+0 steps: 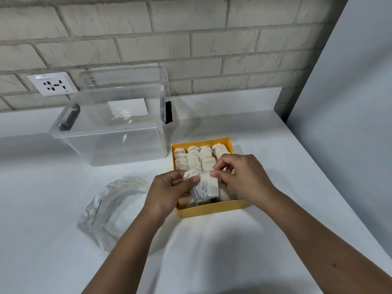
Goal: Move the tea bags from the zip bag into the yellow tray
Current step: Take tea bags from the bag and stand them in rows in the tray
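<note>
Head cam: my left grip (pixel 169 192) is curled round a tea bag (pixel 206 187) over the yellow tray (pixel 212 210), right grip (pixel 239 177) pinching its top edge. More tea bags (pixel 193 158) sit in rows inside; zip bag (pixel 110 209) lies on the worktop (pixel 275 155) just left.

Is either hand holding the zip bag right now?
No: the zip bag lies on the counter, while the left hand and right hand hold tea bags over the yellow tray.
</note>
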